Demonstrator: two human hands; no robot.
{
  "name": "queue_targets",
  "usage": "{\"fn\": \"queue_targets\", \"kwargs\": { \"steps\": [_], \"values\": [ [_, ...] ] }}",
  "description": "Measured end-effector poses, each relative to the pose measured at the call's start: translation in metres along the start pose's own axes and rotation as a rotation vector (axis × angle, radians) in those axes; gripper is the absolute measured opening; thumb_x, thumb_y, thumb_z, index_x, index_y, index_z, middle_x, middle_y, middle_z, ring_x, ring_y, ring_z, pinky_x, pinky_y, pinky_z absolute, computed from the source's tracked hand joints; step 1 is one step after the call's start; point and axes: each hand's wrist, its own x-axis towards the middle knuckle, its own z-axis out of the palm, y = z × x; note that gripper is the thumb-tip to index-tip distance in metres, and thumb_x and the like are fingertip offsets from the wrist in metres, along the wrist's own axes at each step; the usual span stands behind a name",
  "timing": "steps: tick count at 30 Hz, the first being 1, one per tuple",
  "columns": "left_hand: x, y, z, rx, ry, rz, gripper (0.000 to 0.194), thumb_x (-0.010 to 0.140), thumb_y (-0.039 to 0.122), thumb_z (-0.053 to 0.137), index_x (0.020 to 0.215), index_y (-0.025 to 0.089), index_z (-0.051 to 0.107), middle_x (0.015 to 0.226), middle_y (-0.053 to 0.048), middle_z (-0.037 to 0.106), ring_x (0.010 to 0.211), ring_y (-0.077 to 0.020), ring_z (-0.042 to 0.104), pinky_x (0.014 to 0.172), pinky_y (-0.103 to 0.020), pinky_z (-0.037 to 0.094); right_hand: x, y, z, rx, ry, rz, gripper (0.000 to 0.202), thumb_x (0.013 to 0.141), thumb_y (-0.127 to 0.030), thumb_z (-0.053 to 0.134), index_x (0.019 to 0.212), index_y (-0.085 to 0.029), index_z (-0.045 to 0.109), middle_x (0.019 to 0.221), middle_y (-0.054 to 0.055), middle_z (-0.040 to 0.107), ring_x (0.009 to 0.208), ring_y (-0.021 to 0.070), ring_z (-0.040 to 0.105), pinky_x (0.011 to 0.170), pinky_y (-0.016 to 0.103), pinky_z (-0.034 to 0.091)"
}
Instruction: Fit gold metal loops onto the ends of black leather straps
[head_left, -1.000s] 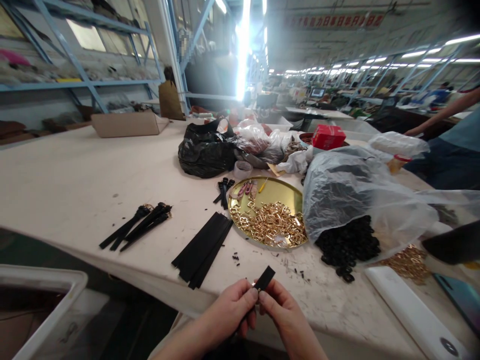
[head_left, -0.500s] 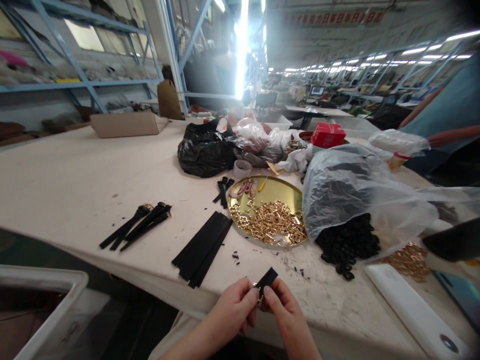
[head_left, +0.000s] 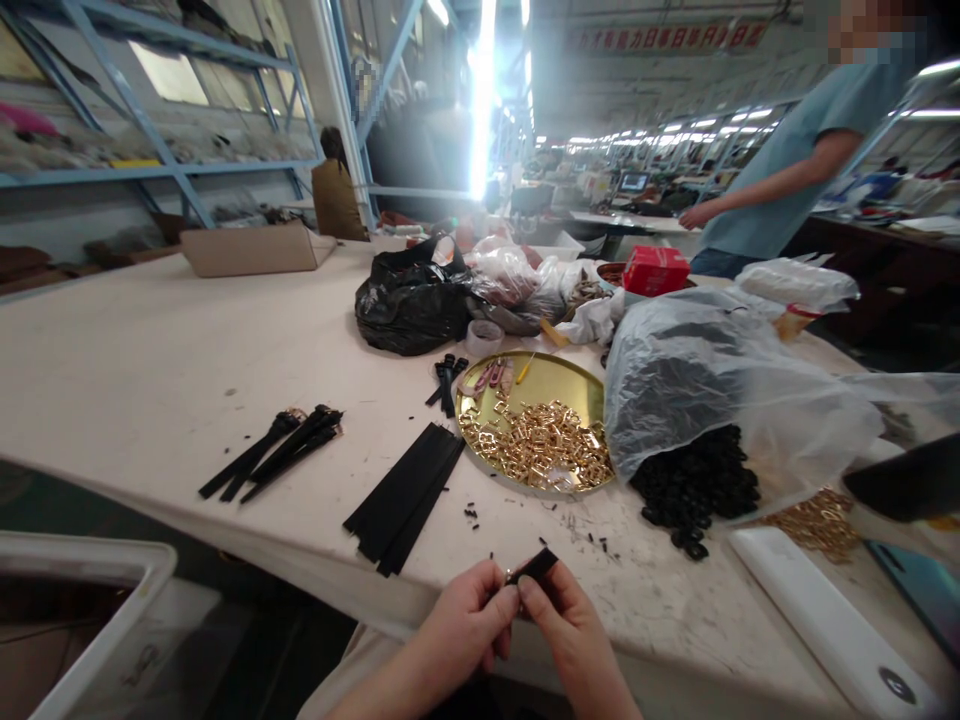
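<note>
My left hand (head_left: 466, 622) and my right hand (head_left: 556, 622) meet at the table's near edge, both pinching one short black strap (head_left: 534, 566) whose tip sticks up between the thumbs. A small gold fitting shows at the fingertips. Just beyond lies a fan of flat black straps (head_left: 405, 497). Further left sit black straps with fitted ends (head_left: 277, 452). A round gold tray (head_left: 564, 384) holds a heap of gold buckles (head_left: 541, 446).
A clear plastic bag (head_left: 705, 385) spills black pieces (head_left: 694, 490) at the right. A black bag (head_left: 411, 297), a red box (head_left: 655, 270) and a cardboard box (head_left: 251, 247) lie further back. A person in a blue shirt (head_left: 795, 160) stands at the far right. A white bin (head_left: 90, 620) is lower left.
The strap's free end has sunk lower between my fingers. The person in the blue shirt has stepped back from the right edge and now stands farther off.
</note>
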Motion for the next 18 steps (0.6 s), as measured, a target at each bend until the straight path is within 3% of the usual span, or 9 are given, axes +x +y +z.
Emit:
{"fn": "queue_targets", "kwargs": {
  "steps": [10,18],
  "values": [
    [-0.012,0.006,-0.004,0.173,0.013,0.131,0.019,0.083,0.035,0.043,0.072,0.019,0.042,0.047,0.009,0.044,0.039,-0.0061,0.036,0.042,-0.017,0.029,-0.001,-0.003,0.0,0.067,-0.075,0.056,0.027,0.074,-0.04,0.062,0.09,-0.019,0.063,0.071,0.001,0.063,0.071,0.0176,0.058,0.062,0.027,0.047],
    [-0.011,0.006,-0.008,0.126,-0.002,0.154,0.029,0.08,0.046,0.048,0.071,0.019,0.041,0.047,0.009,0.043,0.041,-0.0072,0.036,0.045,-0.019,0.029,-0.001,0.001,0.001,-0.03,-0.027,-0.049,0.027,0.074,-0.042,0.06,0.089,-0.019,0.06,0.083,0.005,0.068,0.08,0.0213,0.06,0.072,0.032,0.048]
  ]
}}
